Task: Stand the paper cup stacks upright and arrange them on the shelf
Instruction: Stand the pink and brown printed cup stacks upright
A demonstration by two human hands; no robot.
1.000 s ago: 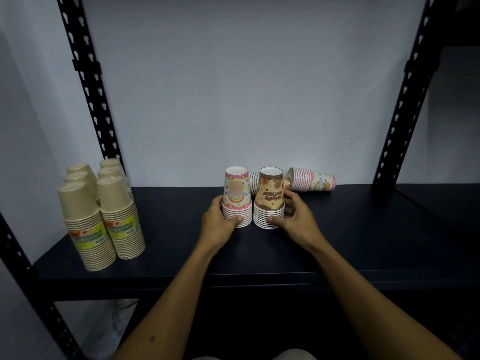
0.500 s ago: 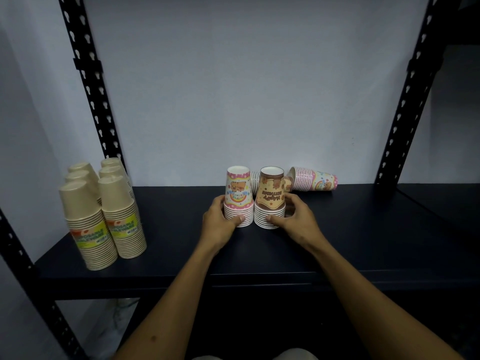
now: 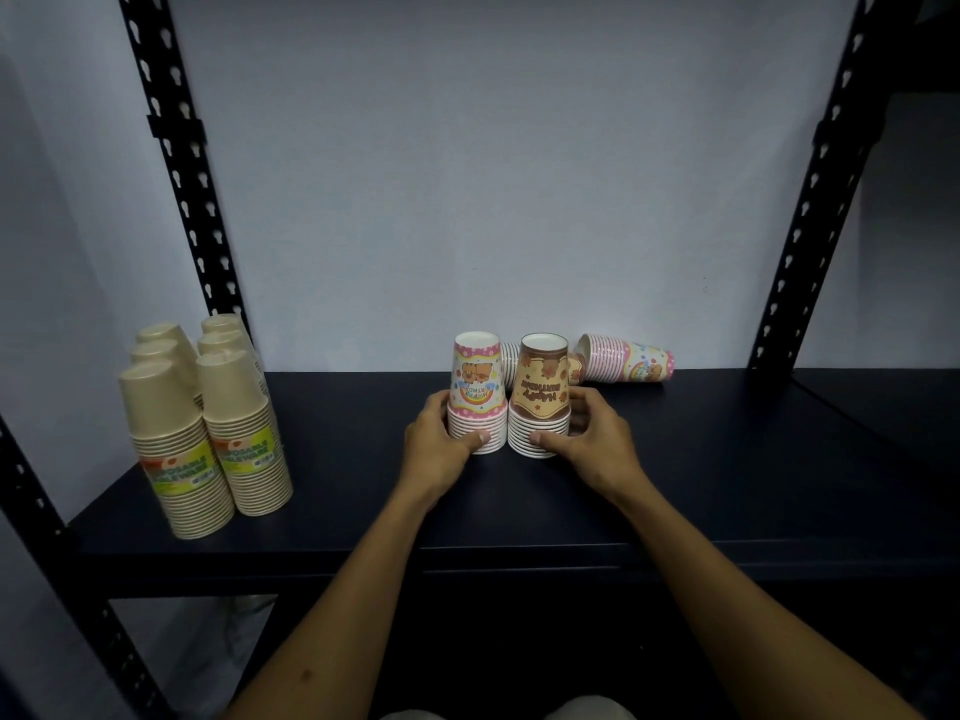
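Observation:
Two printed cup stacks stand upside down side by side in the middle of the black shelf (image 3: 727,459). My left hand (image 3: 441,449) grips the base of the pink stack (image 3: 477,381). My right hand (image 3: 592,444) grips the base of the brown stack (image 3: 540,381). Behind them a pink stack (image 3: 628,365) lies on its side at the back. Another lying stack (image 3: 510,363) shows only partly between the two upright ones.
Several tall stacks of plain tan cups (image 3: 208,423) in wrappers stand at the shelf's left end. Black slotted uprights (image 3: 176,163) frame the bay on both sides. A pale wall closes the back. A second shelf (image 3: 893,402) continues to the right.
The two upright stacks have slid slightly away from me toward the back, still held by both hands. The pink stack has turned, showing a different part of its print.

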